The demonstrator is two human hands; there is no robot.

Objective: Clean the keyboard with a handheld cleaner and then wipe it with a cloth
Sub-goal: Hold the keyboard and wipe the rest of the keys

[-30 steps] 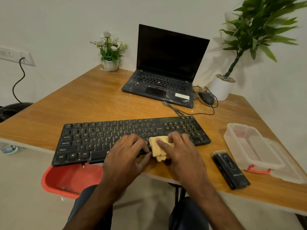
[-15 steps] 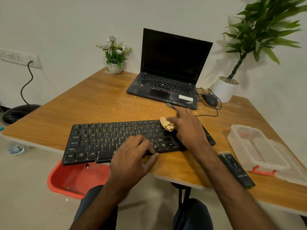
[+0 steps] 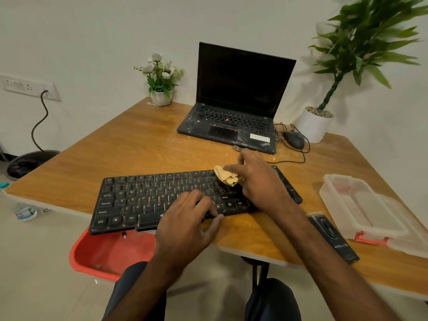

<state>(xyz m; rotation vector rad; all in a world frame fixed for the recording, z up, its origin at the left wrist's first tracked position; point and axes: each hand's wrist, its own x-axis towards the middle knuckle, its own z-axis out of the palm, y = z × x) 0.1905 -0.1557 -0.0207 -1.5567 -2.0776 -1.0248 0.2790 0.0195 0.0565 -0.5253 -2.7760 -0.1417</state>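
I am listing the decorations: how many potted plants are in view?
2. The small flower pot stands left of the laptop; the tall green plant stands right of it.

Bare forearms [image 3: 324,262] and dark navy trousers [image 3: 136,295] on both legs

A black keyboard [image 3: 150,195] lies mid-frame on the wooden tabletop [image 3: 139,147], its lower-left corner overhanging a red tub [image 3: 104,253]. The right hand [image 3: 259,181] holds a crumpled tan cloth [image 3: 225,176] against the upper keys right of centre, while the left hand [image 3: 185,223] rests fingers-down on the bottom row (by the space bar). A black handheld cleaner [image 3: 333,239] lies at lower right.
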